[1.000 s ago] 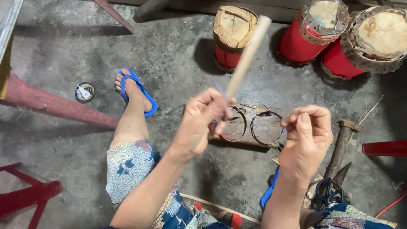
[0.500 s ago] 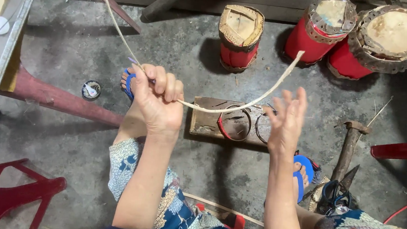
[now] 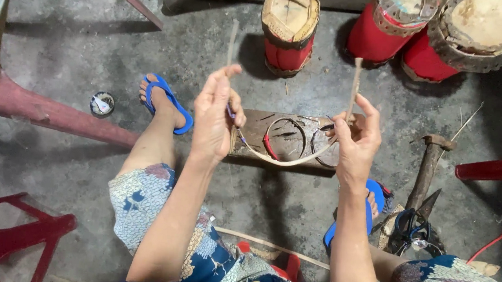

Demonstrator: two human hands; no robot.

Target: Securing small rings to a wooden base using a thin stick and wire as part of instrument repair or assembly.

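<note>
A thin pale rattan strip (image 3: 287, 160) is bent into a U between my hands, its two ends pointing up. My left hand (image 3: 215, 117) pinches one side of the strip, and my right hand (image 3: 355, 140) grips the other side near its upright end. Below the strip lies a dark wooden block (image 3: 252, 124) on the concrete floor, with two wire-like rings (image 3: 285, 138) resting on it. My feet wear blue sandals (image 3: 168, 101) on either side of the block.
Three red drum-like containers (image 3: 289, 33) with woven rims stand at the top. A hammer (image 3: 427, 165) and scissors (image 3: 408, 227) lie at right. A small round tin (image 3: 102, 103) sits left, beside a red bench leg (image 3: 54, 118). A red stool (image 3: 15, 232) is at bottom left.
The strip was a straight stick in my left hand, then stretched wide between both hands. Now my hands are closer together and the strip hangs in a tight U.
</note>
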